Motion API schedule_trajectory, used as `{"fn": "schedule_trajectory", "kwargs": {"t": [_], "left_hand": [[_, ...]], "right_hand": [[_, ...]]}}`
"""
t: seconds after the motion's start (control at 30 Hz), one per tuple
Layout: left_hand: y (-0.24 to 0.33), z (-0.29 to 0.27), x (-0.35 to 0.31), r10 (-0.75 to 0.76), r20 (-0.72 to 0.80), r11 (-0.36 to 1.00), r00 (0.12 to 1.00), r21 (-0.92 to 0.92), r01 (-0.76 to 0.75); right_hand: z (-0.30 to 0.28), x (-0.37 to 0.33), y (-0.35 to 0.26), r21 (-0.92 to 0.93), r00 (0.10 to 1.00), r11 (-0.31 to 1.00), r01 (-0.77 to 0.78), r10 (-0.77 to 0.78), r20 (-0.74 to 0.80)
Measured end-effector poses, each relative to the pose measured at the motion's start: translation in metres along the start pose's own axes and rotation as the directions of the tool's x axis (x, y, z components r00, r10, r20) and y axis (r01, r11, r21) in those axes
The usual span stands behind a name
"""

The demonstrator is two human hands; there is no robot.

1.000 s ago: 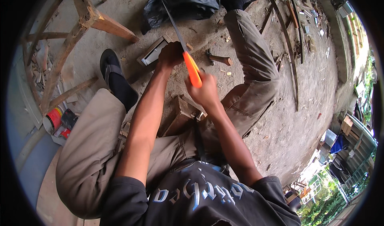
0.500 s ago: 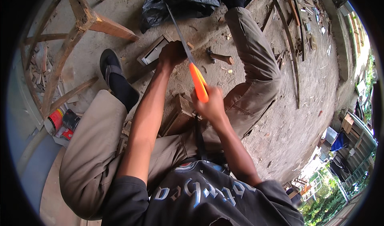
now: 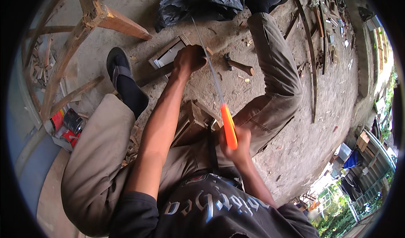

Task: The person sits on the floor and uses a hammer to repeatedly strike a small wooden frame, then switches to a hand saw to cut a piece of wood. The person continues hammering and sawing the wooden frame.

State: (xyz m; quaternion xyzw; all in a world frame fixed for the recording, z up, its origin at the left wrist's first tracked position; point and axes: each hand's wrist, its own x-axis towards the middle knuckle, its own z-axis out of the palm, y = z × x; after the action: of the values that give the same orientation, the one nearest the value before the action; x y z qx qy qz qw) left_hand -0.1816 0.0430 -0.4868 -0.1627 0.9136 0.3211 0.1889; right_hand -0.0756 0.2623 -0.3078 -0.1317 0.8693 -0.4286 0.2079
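My right hand (image 3: 237, 145) is wrapped round the orange handle of a handsaw (image 3: 228, 126), close to my lap. The thin blade runs up and away, passing just right of my left hand (image 3: 190, 61). That hand is closed round the end of a dark wooden plank (image 3: 157, 74), which slants down to the left towards my sandalled foot. Whether the teeth touch the wood is hidden by my fingers. Behind the plank lies a small wooden frame (image 3: 162, 52) with a pale inside. Between my legs stands a rough wooden box (image 3: 193, 119).
A hammer (image 3: 240, 67) lies on the dirt floor right of the blade. A black plastic bag (image 3: 198, 4) is crumpled at the far side. Left is a wooden stool frame (image 3: 90, 16), with cans (image 3: 72, 122) below it. Long strips and wood scraps (image 3: 310, 48) lie far right.
My right hand has pulled the saw back towards my body, so its handle is nearer my lap. My left hand stays closed on the plank. The whole view has shifted slightly.
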Motion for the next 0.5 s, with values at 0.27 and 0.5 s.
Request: {"fn": "schedule_trajectory", "kwargs": {"t": [0.27,0.5], "left_hand": [[0.003,-0.007,-0.008,0.104,-0.008,0.994,0.995,0.021,-0.103],[0.000,-0.002,-0.001,-0.118,0.020,0.986,0.993,-0.116,0.119]], "right_hand": [[0.022,0.023,0.027,0.038,0.999,0.998,-0.040,0.039,0.019],[-0.011,-0.034,-0.006,0.066,0.996,0.995,-0.076,0.074,0.043]]}}
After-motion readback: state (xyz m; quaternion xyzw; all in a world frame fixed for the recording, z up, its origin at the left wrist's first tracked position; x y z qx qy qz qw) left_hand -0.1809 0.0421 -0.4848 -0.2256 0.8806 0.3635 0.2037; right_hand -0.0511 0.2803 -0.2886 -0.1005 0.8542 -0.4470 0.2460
